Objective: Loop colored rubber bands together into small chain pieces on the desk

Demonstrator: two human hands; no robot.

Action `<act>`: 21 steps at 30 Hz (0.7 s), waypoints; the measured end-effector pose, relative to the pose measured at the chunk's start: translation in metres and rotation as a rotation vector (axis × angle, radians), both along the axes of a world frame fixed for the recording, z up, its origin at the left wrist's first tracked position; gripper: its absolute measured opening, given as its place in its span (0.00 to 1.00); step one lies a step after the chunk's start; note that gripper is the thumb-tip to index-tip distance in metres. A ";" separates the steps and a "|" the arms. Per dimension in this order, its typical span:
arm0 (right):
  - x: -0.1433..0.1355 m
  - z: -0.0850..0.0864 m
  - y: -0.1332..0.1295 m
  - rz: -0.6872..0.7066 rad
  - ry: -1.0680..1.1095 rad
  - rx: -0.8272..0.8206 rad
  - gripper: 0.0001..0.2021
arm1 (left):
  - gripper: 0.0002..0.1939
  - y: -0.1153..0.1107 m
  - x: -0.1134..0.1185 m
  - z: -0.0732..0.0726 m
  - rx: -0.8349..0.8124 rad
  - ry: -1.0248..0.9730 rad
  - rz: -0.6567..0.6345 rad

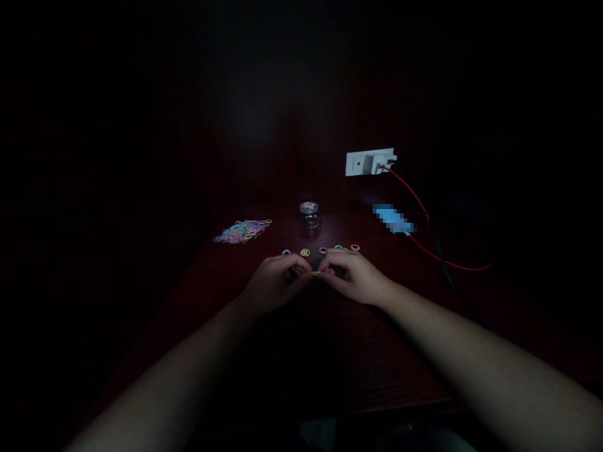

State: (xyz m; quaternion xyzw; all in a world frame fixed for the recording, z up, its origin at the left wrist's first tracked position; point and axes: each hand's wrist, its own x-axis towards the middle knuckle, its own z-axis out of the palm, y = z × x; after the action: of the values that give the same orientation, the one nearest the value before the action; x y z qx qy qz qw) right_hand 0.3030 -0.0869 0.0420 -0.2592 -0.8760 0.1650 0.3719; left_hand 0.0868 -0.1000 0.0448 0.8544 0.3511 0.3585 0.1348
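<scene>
- At mid-table in the head view, locate the yellow band (316,273), likely elastic, bridging the narrow gap between both hands.
- With the left hand (277,280), note thumb and fingertips pinched on one end; with the right hand (358,276), note a matching pinch on the other.
- Cannot tell, in such dim light, whether twisted or doubled between the fingertips.
- Apply equal tension from both sides; judged the best guard against slipping or snapping.
- Work low over the dark red table (372,351), wrists level, to limit loss if released.
- Avoid brushing the blue ring (286,252), yellow cluster (305,252), pink ring (323,250), green ring (338,247) and orange ring (355,247), lying just beyond the hands.
- Leave undisturbed the multicoloured pile of bands (242,231) at left and the round clear jar (309,215) ahead.
</scene>
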 end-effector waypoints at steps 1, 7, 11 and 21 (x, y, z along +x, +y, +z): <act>0.000 0.000 0.000 -0.001 0.002 0.001 0.05 | 0.05 0.000 0.000 0.000 0.000 -0.001 -0.007; 0.000 0.000 0.001 -0.022 -0.014 0.006 0.06 | 0.05 0.000 -0.001 0.000 0.000 -0.004 -0.020; 0.001 0.000 0.000 -0.032 -0.023 0.009 0.06 | 0.05 0.000 -0.001 -0.001 -0.001 -0.004 -0.018; -0.001 0.000 -0.001 -0.017 -0.015 -0.006 0.04 | 0.05 0.002 -0.003 -0.002 0.014 0.006 -0.034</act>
State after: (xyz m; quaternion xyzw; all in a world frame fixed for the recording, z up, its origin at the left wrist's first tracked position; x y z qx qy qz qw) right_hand 0.3025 -0.0877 0.0420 -0.2688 -0.8760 0.1627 0.3658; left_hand 0.0840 -0.0981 0.0428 0.8623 0.3342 0.3560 0.1338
